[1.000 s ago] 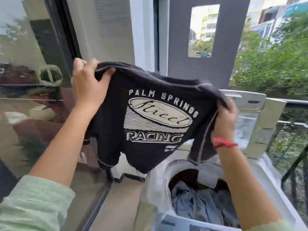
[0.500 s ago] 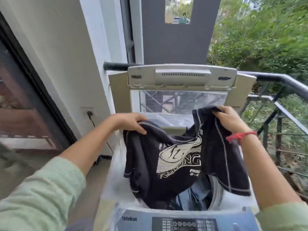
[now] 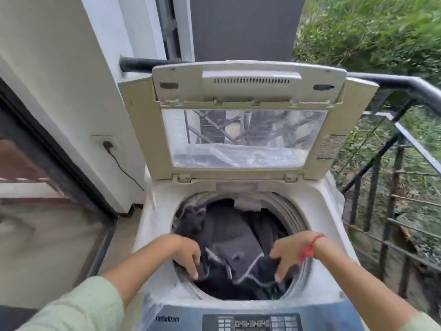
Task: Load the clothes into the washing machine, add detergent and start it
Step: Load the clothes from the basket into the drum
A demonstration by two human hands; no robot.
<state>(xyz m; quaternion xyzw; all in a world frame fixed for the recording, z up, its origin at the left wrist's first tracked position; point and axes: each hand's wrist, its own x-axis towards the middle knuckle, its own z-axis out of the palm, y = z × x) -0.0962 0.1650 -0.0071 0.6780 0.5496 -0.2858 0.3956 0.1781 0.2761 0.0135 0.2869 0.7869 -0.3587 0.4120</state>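
Note:
The top-loading washing machine (image 3: pixel 318 212) stands with its lid (image 3: pixel 248 91) raised upright. A black T-shirt (image 3: pixel 233 237) with pale seams lies crumpled in the drum, covering the clothes beneath. Both my hands reach into the drum's near side. My left hand (image 3: pixel 188 255) has its fingers pointing down, tips on the shirt's left edge. My right hand (image 3: pixel 285 255), a red thread at its wrist, has its fingers spread downward, touching the shirt's right side. Neither hand plainly grips the cloth. The control panel (image 3: pixel 250 322) runs along the near edge.
A white wall with a plugged-in socket (image 3: pixel 107 145) and a dark-framed glass door (image 3: pixel 35 187) are to the left. A black metal railing (image 3: pixel 405 83) fences the balcony to the right, with green bushes beyond. No detergent is in view.
The black T-shirt went from held up spread between my hands, over the opening, down into the drum. My hands followed it down and no longer hold it by its top edge.

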